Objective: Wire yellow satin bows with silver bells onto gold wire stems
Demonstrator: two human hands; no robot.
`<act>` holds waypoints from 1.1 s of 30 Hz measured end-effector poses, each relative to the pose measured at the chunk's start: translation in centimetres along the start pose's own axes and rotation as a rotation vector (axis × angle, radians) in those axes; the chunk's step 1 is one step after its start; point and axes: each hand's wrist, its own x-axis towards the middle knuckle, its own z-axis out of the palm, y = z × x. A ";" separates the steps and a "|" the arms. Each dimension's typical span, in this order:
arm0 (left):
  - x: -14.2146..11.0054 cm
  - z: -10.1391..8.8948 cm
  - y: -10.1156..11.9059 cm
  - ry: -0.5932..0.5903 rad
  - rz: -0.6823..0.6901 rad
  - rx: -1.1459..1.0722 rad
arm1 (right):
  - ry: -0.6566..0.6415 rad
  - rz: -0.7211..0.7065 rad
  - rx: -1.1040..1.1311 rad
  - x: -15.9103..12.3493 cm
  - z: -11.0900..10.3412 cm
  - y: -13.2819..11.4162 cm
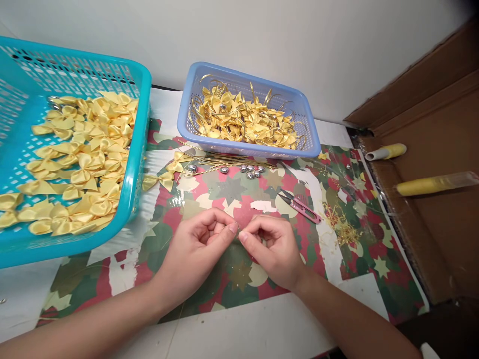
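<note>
Over the patterned sheet, my left hand (202, 249) is closed in a pinch, thumb against forefinger. My right hand (275, 247) pinches the same way, its fingertips almost meeting those of the left. Whatever lies between the fingertips is too small and fine to make out. Just beyond the hands are several silver bells (250, 168) and a bundle of gold wire ties (235, 160). Two yellow ribbon bows (160, 180) lie by the teal basket. Pink-handled thread snips (299, 206) rest to the right of my right hand.
A teal basket (140, 124) on the left holds many yellow bows. The blue basket (249, 149) at the back contains bows with gold ties. Thread scraps (342, 224) lie at right, near cardboard (430, 214) with two yellow tubes (430, 185). A white wall (280, 40) stands behind.
</note>
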 end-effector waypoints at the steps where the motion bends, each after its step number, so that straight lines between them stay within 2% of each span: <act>1: 0.0 0.0 0.0 -0.001 0.003 0.006 | -0.001 0.000 0.001 0.0 0.0 0.0; 33: -0.1 0.1 0.2 0.024 0.013 0.031 | -0.002 0.000 -0.026 -0.1 0.1 0.0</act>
